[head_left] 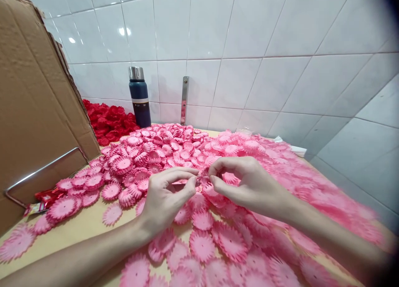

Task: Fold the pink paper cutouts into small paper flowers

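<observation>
The left hand (170, 191) and right hand (241, 180) pinch a small, blurred pink piece (203, 177) between their fingertips, above pink discs (123, 164) heaped over the counter (77, 225). Cardboard (40, 87) walls off ten o'clock, a metal rod (46, 167) at nine. Beyond, a bottle (140, 100) stands at eleven beside red pieces (109, 120).

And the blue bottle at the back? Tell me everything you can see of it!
The bottle is tall, round and dark blue, with a shiny silver lid that looks like metal. A pale band crosses it, with tiny marks below, too small to read. It stands upright, lid on, in front of the tiled wall. Red pieces lie beside it and pink pieces in front; some seem to touch it.
</observation>
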### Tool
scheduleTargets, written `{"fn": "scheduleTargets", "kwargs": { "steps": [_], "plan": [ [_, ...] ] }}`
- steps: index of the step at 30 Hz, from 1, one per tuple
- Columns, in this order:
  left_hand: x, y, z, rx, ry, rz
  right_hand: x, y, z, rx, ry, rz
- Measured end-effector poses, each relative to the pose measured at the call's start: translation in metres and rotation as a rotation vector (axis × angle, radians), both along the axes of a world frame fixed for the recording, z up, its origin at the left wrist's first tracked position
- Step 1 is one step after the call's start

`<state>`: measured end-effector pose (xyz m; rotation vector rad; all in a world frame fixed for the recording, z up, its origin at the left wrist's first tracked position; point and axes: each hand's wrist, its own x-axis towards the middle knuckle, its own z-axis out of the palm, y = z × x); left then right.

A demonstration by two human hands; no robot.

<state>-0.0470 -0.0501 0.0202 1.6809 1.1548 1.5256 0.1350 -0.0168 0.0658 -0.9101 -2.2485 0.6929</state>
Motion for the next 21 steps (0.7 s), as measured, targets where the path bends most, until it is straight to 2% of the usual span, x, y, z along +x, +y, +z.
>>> {"fn": "scheduleTargets", "kwargs": {
  "steps": [8,16,21],
  "plan": [
    [0.0010,0.0024,-0.0013,-0.145,-0.164,-0.074,0.0060,0.0075,-0.0043,-0.266,0.117,0.047],
    [0.0033,0.0061,0.0005,-0.166,-0.175,-0.129,-0.0017,0.0008,-0.0020,-0.150,0.024,0.057],
    [0.0047,0.0046,0.0018,-0.059,-0.049,-0.058,0.0010,0.0024,-0.0002,-0.132,0.018,0.066]
  ]
}}
